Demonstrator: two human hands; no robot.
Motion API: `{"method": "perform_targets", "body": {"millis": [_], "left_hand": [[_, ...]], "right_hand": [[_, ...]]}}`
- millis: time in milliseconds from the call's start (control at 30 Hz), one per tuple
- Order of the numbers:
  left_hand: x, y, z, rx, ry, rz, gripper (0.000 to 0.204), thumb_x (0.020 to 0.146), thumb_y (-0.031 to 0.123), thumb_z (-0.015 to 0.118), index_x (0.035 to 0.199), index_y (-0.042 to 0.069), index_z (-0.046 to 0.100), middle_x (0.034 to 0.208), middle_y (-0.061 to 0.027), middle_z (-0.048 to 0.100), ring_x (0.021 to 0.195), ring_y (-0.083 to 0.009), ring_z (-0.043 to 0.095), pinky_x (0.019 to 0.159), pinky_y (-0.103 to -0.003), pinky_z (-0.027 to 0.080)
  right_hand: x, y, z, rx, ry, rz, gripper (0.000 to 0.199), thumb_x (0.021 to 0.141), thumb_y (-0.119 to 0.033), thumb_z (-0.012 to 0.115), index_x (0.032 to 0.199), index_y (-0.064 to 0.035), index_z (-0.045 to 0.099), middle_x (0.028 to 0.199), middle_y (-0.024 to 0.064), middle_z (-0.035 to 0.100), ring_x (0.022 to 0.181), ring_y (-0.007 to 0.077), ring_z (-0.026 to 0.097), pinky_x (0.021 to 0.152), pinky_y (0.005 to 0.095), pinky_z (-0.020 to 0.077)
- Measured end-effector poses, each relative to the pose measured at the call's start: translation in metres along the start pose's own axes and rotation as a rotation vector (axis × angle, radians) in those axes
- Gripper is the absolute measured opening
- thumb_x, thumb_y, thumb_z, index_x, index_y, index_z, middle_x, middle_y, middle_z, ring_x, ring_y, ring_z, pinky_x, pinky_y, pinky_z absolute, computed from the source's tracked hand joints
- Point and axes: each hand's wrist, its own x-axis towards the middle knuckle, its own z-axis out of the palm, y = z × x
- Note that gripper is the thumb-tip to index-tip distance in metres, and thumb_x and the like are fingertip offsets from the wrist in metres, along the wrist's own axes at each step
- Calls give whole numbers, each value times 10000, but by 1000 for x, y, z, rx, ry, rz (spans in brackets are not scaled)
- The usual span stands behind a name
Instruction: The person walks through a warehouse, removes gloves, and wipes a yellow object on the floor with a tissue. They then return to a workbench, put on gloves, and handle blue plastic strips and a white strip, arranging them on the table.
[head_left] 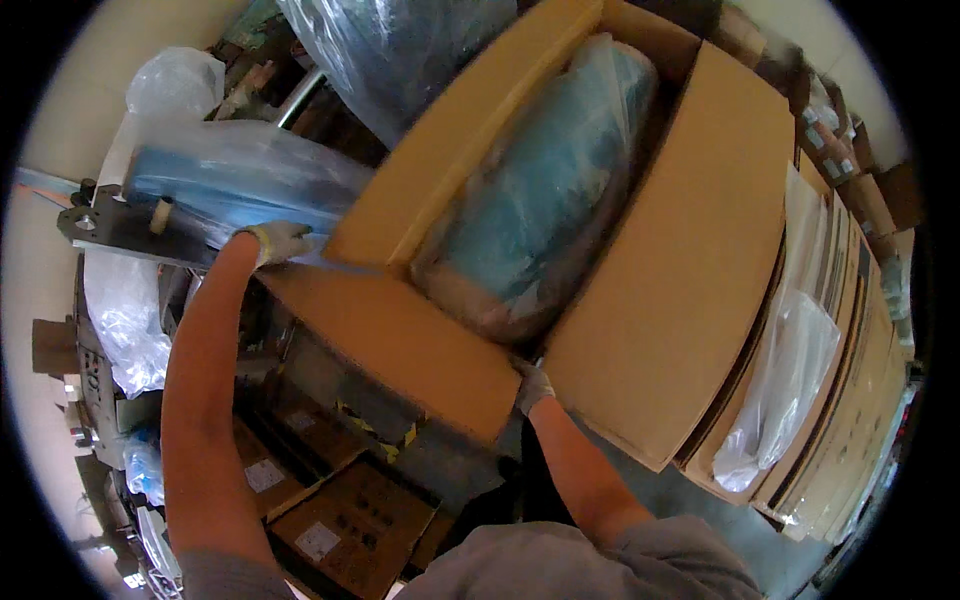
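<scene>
A large open cardboard carton stands before me, its flaps spread outward. Inside lies a bulky blue-green roll wrapped in clear plastic. My left hand, in a pale work glove, is closed at the left end of the near carton flap. Its fingertips are partly hard to make out against the plastic behind. My right hand, also gloved, grips the same flap near its right end, beside the carton's near corner. Some of its fingers are hidden by the cardboard.
Plastic-wrapped blue rolls lie at the left beside a dark metal bar. Flattened cartons with a clear plastic bag stand at the right. Brown boxes sit low near my legs. More clear film rises behind the carton.
</scene>
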Motion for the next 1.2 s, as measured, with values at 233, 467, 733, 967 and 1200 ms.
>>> {"method": "perform_targets", "body": {"millis": [233, 467, 733, 967, 1200], "left_hand": [[-17, -67, 50, -780, 1173, -88, 579, 1026, 404, 484, 1467, 30, 453, 1455, -217, 508, 1322, -338, 505, 1124, -382, 359], [-83, 160, 144, -1794, 1127, 95, 836, 953, 376, 615, 1593, 64, 176, 1547, -152, 371, 1365, -289, 408, 1132, -420, 339], [-95, 126, 142, -1906, 997, 154, 868, 888, 246, 593, 1593, 31, 134, 1561, -145, 335, 1395, -263, 380, 1157, -371, 302], [-115, 112, 185, -2108, 1086, 169, 805, 863, 167, 600, 1572, 63, 234, 1514, -135, 419, 1300, -309, 496, 1064, -456, 435], [-106, 115, 193, -2136, 1095, 110, 852, 871, 274, 618, 1591, 91, 201, 1537, -107, 390, 1367, -274, 432, 1118, -428, 374]], "right_hand": [[10, -21, -7, -1027, -233, -226, 511, 983, -142, 519, 1477, -58, 422, 1459, 104, 499, 1196, 270, 582, 964, 354, 497], [34, -26, -29, -1003, -290, -206, 482, 968, -225, 556, 1410, -54, 466, 1339, 108, 561, 1146, 273, 613, 914, 372, 517], [185, -97, -38, -915, -67, -280, 456, 946, -333, 612, 1292, -42, 546, 1122, 113, 662, 1028, 267, 661, 809, 394, 544], [220, -103, 14, -893, 198, -65, 515, 909, -387, 665, 1267, -29, 573, 1111, 111, 681, 1021, 262, 666, 802, 384, 545], [152, -193, 66, -178, -401, -642, 513, 916, -356, 679, 1300, -32, 574, 1228, 80, 635, 1041, 226, 648, 831, 368, 547]]}}
